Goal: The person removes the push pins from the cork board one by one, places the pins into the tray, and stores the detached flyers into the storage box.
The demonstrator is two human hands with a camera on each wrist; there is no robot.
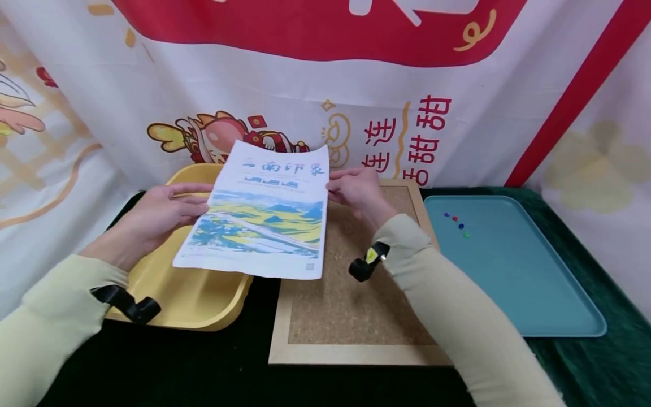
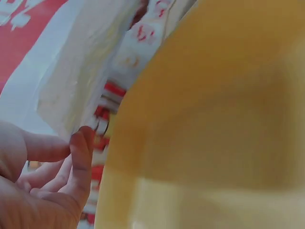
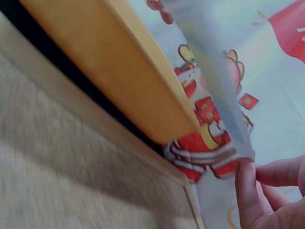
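Observation:
A printed paper sheet [image 1: 264, 215], with blue lettering above a blue and yellow landscape, is held up in the air between both hands. My left hand [image 1: 163, 217] pinches its left edge between thumb and fingers, over the yellow tray [image 1: 203, 299]. At the opposite edge my right hand [image 1: 358, 192] pinches the paper, above the cork board [image 1: 351, 316] with its pale wooden frame. In the left wrist view, thumb and fingertips meet on the paper [image 2: 78, 71]. The right wrist view shows the sheet [image 3: 214, 62] nearly edge-on, its corner between thumb and finger.
A blue tray [image 1: 529, 271] lies to the right of the board, with several small coloured pieces [image 1: 461, 226] near its upper left. Dark green cloth [image 1: 203, 367] covers the table. Behind it hangs a white and red printed curtain [image 1: 285, 79].

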